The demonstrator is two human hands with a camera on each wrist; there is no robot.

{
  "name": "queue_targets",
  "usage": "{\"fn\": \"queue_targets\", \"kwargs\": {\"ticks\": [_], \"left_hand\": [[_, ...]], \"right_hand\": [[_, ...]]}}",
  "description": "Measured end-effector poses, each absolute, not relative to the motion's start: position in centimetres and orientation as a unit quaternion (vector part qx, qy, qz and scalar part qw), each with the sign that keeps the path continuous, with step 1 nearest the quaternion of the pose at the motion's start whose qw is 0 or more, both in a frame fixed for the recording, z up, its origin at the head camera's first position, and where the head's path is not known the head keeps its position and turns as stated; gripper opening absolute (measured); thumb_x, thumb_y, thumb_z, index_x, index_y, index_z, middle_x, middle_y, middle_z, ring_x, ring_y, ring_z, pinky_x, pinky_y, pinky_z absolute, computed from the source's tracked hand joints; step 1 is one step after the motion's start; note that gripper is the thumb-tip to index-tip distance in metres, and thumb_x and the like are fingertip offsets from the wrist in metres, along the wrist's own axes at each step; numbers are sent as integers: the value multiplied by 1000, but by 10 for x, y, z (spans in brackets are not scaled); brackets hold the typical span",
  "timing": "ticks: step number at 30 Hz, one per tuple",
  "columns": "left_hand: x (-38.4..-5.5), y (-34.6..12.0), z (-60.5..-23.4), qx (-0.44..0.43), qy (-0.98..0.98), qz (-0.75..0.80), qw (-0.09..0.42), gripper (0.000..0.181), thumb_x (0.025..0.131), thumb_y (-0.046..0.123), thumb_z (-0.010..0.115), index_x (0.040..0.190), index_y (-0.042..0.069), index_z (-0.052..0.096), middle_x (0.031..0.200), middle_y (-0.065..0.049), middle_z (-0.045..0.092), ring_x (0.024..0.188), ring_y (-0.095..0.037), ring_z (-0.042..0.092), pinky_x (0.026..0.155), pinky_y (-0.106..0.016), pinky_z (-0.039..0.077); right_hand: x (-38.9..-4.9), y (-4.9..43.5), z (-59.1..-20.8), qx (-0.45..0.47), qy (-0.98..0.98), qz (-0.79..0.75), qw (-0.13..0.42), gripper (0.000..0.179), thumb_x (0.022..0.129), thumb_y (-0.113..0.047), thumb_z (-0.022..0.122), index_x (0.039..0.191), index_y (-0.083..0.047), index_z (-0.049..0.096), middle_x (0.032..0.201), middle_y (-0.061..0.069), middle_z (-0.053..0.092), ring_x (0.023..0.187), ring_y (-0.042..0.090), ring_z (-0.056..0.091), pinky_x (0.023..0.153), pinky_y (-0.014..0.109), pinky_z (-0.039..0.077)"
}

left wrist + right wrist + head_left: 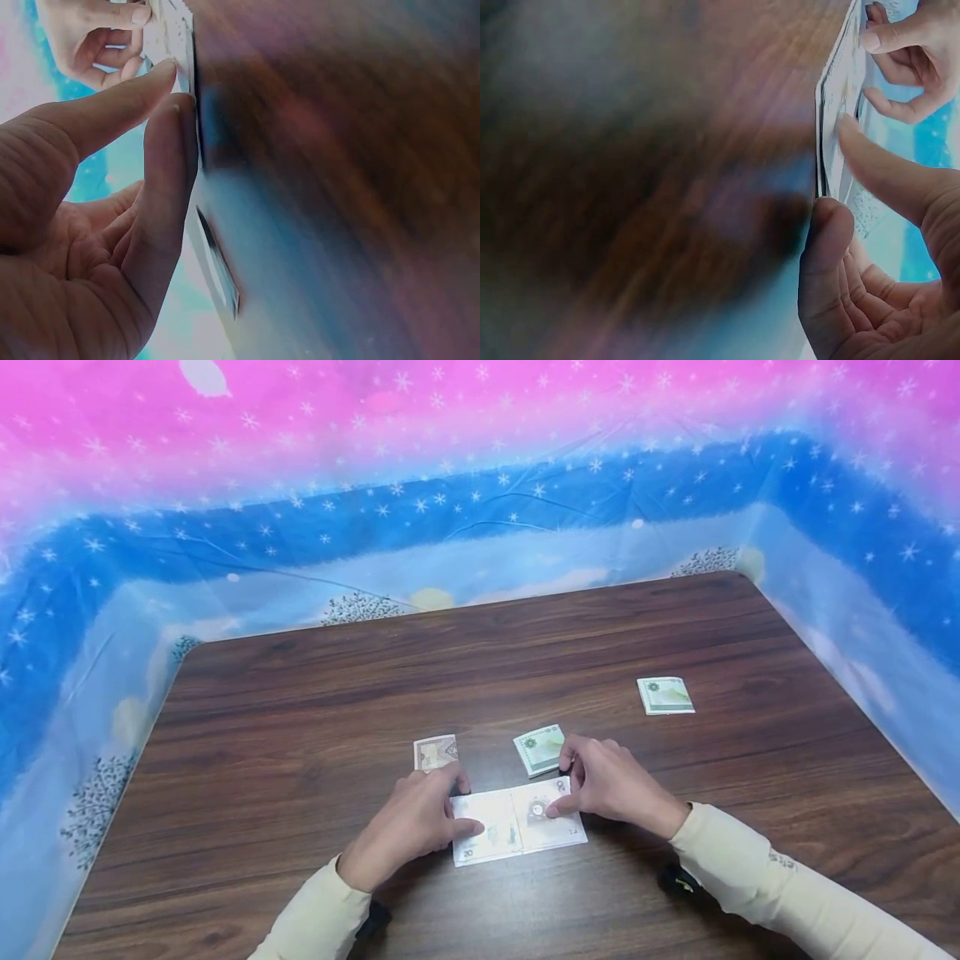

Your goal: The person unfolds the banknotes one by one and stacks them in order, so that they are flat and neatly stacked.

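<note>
A pale banknote (495, 837) with a crease down its middle lies spread low over the table between both hands. My left hand (420, 814) pinches its left end, thumb on the printed face and index finger at the edge. At the other end, my right hand (618, 781) pinches the note the same way. Seen edge-on in the right wrist view, the banknote (838, 97) shows more than one layer. Just beyond the left hand lies a brownish folded banknote (435, 752), partly hidden by it. A green folded banknote (540, 750) sits beside the right fingers.
Another green folded banknote (666, 696) lies farther off on the right of the dark wooden table (300, 710). A pink and blue snowflake-patterned cloth (480, 502) surrounds the table's back and sides. Dark wrist-worn gear (678, 881) shows under the right sleeve.
</note>
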State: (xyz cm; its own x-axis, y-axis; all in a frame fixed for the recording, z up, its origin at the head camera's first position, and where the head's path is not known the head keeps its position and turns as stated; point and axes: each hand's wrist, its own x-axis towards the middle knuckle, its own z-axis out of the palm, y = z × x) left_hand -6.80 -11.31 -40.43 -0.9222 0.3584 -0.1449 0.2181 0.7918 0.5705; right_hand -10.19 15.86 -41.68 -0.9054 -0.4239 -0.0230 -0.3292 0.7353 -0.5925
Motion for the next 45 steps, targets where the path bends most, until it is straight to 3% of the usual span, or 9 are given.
{"fn": "queue_targets", "kwargs": {"ticks": [4, 11, 21, 30, 37, 45], "left_hand": [[-69, -116, -400, 148, 931, 308, 126, 29, 83, 20, 86, 99, 8, 65, 59, 7, 58, 49, -9, 55, 49, -28, 45], [-70, -119, -393, 124, 923, 339, 131, 19, 91, 14, 77, 104, 6, 67, 62, 4, 63, 46, -9, 58, 45, -27, 49], [-71, -120, -393, 126, 921, 343, 136, 19, 93, 16, 75, 107, 5, 67, 63, 3, 65, 49, -9, 60, 45, -28, 48], [-70, -120, -391, 129, 921, 344, 128, 19, 93, 15, 75, 108, 5, 68, 63, 2, 65, 48, -8, 59, 45, -27, 48], [-69, -120, -390, 130, 920, 345, 131, 20, 94, 16, 74, 110, 5, 68, 64, 2, 65, 50, -8, 59, 45, -28, 48], [-70, -119, -391, 131, 922, 343, 121, 17, 94, 16, 74, 106, 6, 69, 64, 3, 65, 51, -8, 58, 46, -27, 46]], "right_hand": [[-107, 162, -412, -189, 928, -313, 76, 48, 68, -35, 95, 88, -10, 60, 63, -10, 57, 57, 6, 51, 58, 27, 45], [-126, 164, -408, -172, 932, -314, 56, 38, 76, -25, 91, 97, -5, 66, 74, -5, 62, 64, 9, 56, 68, 33, 49], [-147, 163, -419, -177, 944, -273, 51, 56, 75, -28, 91, 117, 1, 69, 95, 9, 66, 90, 25, 61, 83, 47, 50], [-151, 161, -419, -180, 941, -281, 52, 46, 72, -24, 93, 105, -2, 70, 97, 10, 64, 92, 26, 59, 84, 45, 49], [-153, 160, -420, -162, 940, -294, 57, 49, 70, -22, 94, 100, -4, 60, 93, 8, 61, 87, 24, 58, 82, 43, 47], [-154, 160, -420, -134, 933, -328, 62, 41, 77, -14, 90, 100, -6, 57, 89, 5, 62, 78, 19, 57, 74, 38, 46]]}}
